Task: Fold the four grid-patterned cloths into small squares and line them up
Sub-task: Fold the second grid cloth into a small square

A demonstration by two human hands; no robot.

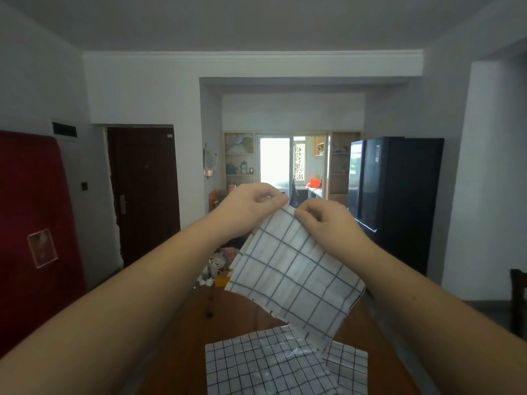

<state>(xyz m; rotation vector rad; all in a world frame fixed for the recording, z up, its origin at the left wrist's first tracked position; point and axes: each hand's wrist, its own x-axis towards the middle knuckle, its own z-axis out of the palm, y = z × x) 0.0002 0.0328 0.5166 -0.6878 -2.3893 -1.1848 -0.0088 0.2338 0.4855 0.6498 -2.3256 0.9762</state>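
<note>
I hold a white cloth with a wide blue grid [296, 275] up in the air above the wooden table [228, 317]. My left hand [248, 209] and my right hand [325, 223] pinch its top corner close together, and the cloth hangs down slantwise, doubled over. Below it, at the table's near edge, lies a crumpled cloth with a fine black grid [265, 366]. Another fine-grid cloth [348, 363] peeks out flat to its right, partly covered. Any other cloth is out of sight.
A heap of small white and yellow items [215, 273] sits at the table's far end. A red panel [34, 223] stands at left, a dark door [144, 192] behind, a black fridge [393, 192] at right, and a dark chair [517, 297] by the right edge.
</note>
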